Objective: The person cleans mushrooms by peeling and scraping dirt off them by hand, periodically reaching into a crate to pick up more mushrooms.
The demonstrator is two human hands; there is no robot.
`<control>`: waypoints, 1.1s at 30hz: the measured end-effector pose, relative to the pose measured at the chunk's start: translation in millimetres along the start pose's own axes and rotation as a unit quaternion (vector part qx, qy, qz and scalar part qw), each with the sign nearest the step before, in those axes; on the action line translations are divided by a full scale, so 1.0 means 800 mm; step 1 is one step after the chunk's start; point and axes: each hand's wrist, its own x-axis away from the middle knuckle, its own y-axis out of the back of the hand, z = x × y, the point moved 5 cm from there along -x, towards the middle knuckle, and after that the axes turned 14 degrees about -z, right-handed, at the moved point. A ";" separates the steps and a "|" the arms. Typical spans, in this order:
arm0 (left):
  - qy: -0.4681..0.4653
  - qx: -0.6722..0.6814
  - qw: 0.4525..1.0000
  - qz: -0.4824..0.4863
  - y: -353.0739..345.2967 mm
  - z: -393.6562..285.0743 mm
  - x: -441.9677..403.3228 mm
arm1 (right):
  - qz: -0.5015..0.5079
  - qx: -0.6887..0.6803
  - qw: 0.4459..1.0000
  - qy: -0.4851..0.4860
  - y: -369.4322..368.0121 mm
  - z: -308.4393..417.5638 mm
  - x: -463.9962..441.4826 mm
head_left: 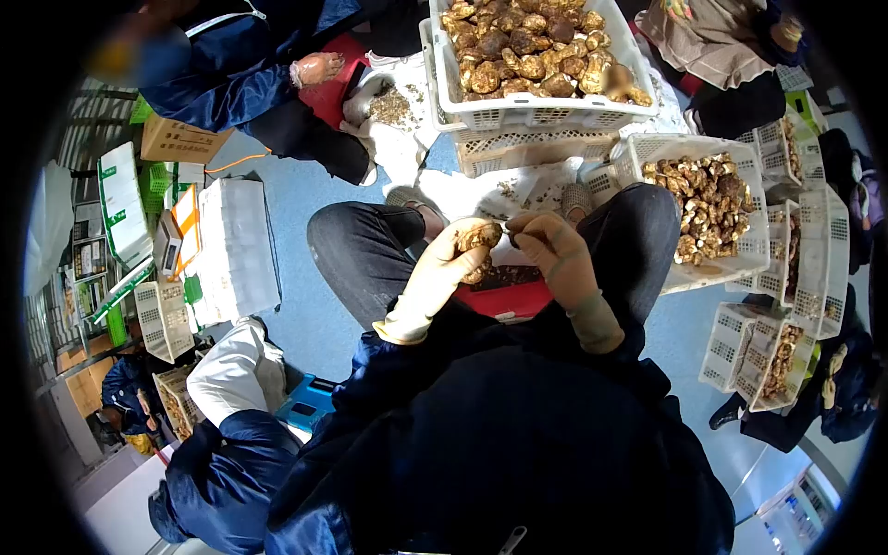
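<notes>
In front of my lap, my left hand [442, 271] in a pale glove is closed around a brown-and-cream mushroom [476, 237]. Close beside it, my right hand [562, 259], also gloved, has its thumb and fingers pinched together at the mushroom's right side. A small dark bit shows at those fingertips, too small to name. Below both hands, a red container or seat [509, 301] with dark crumbs near it shows between my knees; my hands partly cover it.
Ahead stands a white crate [546, 116] heaped with mushrooms, on stacked crates. Another mushroom crate [708, 270] is by my right knee. More crates [731, 347] line the right side. White boxes [236, 250] stand at left. Other people sit around, one person's hand [317, 69] at upper left.
</notes>
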 end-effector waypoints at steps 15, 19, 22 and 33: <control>-0.001 -0.133 0.990 0.049 -0.003 -0.033 0.006 | 0.054 0.077 0.993 0.068 -0.012 0.021 -0.001; 0.017 -0.118 0.991 0.066 0.000 -0.027 0.001 | 0.053 -0.068 0.970 -0.227 -0.002 -0.012 -0.006; -0.084 -0.220 0.970 0.051 0.000 -0.037 -0.007 | 0.094 0.004 0.991 -0.100 -0.006 -0.007 -0.013; -0.127 -0.298 0.945 0.044 -0.012 -0.061 -0.018 | 0.130 0.009 0.986 -0.108 -0.005 -0.007 -0.031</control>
